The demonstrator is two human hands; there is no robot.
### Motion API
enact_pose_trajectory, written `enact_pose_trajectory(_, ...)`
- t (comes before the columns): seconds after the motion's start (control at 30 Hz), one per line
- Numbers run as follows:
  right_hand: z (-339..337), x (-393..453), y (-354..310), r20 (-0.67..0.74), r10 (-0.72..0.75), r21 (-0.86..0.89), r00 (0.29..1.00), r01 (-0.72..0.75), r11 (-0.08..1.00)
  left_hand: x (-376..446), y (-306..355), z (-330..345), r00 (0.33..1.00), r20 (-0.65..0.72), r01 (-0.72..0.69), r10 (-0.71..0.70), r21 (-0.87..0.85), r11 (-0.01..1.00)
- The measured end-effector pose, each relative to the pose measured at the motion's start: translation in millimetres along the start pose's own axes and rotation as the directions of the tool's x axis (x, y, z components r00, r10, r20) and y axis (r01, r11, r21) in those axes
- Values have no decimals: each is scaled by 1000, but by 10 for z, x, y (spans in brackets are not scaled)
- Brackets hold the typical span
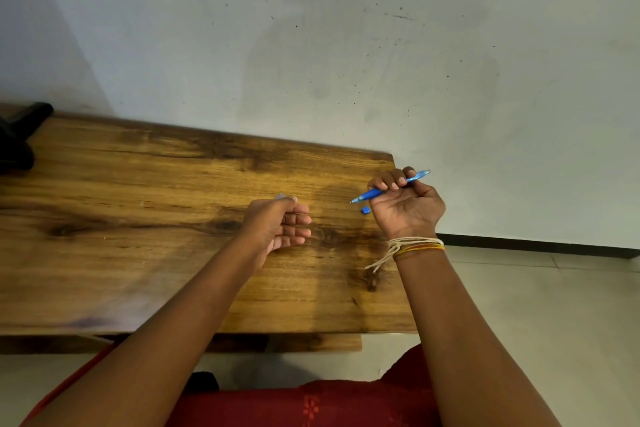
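My right hand (pixel 407 206) is raised over the right end of the wooden table (pixel 156 184), palm toward me, its fingers curled round a blue pen (pixel 372 194). The pen's tip points left and its pale blue rear end sticks out to the right. A small blue piece (pixel 365 210) lies on the table just below the pen's tip. My left hand (pixel 280 225) hovers over the table's middle with three fingers loosely extended to the right. A small pale thing (pixel 281 197) peeks out at its top edge; whether the thumb and forefinger pinch it is hidden.
A black object (pixel 19 135) sits at the table's far left corner. The table's back edge stands against a grey wall (pixel 311 45). Tiled floor (pixel 536 305) lies to the right. Threads are tied round my right wrist (pixel 417 246). Red cloth (pixel 311 406) covers my lap.
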State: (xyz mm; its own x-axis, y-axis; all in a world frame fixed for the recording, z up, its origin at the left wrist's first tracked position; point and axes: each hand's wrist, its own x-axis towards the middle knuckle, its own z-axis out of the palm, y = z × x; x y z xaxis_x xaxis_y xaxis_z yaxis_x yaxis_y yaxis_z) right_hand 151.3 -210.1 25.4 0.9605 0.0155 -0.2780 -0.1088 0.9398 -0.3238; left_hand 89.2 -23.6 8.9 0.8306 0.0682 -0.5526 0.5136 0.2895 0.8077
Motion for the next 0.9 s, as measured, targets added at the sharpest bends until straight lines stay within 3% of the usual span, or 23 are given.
enact_pose_trajectory(0.07, -8, 3, 9, 11, 7, -5, 1000, -7, 1000, -3, -4, -13, 999, 47, 4, -5, 12, 1000)
enact_pose_trajectory(0.13, -6, -1, 20, 14, 14, -22, 1000, -14, 1000, -6, 4, -19, 975, 218, 60, -53, -26, 998)
enact_pose_trajectory(0.2, 5, -7, 36, 20, 23, -35, 1000, -22, 999, 6, 1, -11, 897, 428, 181, -111, -127, 975)
enact_pose_trajectory(0.27, 10, -8, 56, 25, 31, -33, 999, -30, 999, 55, -16, 15, 842, 525, 247, -122, -174, 953)
enact_pose_trajectory(0.9, 109, -15, 99, -8, 66, -129, 998, -66, 989, 86, -47, -17, 800, 590, 285, -104, -222, 933)
